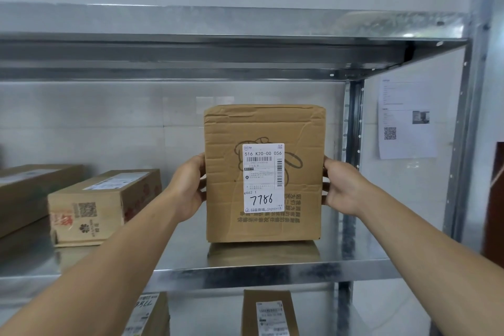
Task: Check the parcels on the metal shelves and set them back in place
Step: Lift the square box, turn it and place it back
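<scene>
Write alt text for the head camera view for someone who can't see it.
A left hand and a right hand grip the sides of an upright cardboard parcel on a metal shelf, its shipping label marked 7786 facing the camera. Other parcels lie to the left and below.

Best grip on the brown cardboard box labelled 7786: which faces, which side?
Take the upright brown cardboard box by its two side faces at mid-height, one hand from each side, as the left hand and right hand do. It is tall, its white label faces front, and both sides are free.
</scene>
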{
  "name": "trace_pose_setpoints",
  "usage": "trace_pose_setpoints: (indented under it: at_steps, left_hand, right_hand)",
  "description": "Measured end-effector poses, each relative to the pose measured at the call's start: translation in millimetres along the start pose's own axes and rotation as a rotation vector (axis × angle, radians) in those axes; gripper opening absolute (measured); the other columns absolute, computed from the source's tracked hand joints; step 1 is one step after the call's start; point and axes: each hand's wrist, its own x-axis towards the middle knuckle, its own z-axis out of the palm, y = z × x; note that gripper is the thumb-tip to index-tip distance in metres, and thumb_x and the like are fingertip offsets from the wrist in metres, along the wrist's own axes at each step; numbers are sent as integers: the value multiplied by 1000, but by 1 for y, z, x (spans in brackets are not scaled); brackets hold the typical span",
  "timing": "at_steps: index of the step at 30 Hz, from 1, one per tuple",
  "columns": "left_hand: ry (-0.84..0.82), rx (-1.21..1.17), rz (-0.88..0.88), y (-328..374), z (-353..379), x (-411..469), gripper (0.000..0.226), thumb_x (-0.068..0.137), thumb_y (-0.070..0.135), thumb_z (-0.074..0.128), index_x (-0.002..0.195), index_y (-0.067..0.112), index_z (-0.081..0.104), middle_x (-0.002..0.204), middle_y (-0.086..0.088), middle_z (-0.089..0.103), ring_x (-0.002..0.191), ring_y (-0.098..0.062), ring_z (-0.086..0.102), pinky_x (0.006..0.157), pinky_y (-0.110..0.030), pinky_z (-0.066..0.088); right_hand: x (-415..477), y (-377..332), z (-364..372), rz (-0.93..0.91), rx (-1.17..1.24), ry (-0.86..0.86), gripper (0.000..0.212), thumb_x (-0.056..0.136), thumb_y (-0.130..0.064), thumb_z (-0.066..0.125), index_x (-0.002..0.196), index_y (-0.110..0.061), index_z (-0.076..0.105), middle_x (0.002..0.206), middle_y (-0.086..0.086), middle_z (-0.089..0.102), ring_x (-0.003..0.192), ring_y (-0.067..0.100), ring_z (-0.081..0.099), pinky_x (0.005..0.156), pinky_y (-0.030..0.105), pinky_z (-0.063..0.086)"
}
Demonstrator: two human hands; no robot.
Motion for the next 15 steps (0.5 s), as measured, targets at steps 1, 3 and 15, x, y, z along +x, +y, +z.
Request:
trace_pose_setpoints:
  at_steps: [1, 3, 15]
  left_hand:
    - [0, 1, -1, 0, 0, 0, 38, 105, 19, 38, 85, 20, 70, 78, 2, 67, 80, -17, 59, 67, -32, 47]
    - [-5, 7, 0, 0, 1, 0, 37, 105, 19, 38, 85, 20, 69, 79, 1, 67, 80, -17, 58, 67, -32, 47]
    - [23, 119, 49, -2, -7, 13, 38, 106, 21, 36, 88, 28, 69, 77, 9, 70, 89, -14, 60, 77, -33, 45]
  right_hand:
    - [0, 1, 0, 2, 0, -2, 21, 107, -32, 52, 102, -20, 68, 86, 4, 60, 86, 25, 59, 77, 45, 55]
    - [0, 1, -1, 7, 6, -6, 21, 107, -32, 52, 104, -19, 69, 87, 4, 60, 86, 25, 59, 80, 46, 56]
    - [4, -1, -4, -27, -87, 6, 27, 108, -24, 47, 99, -20, 72, 95, 5, 68, 96, 25, 62, 101, 46, 50]
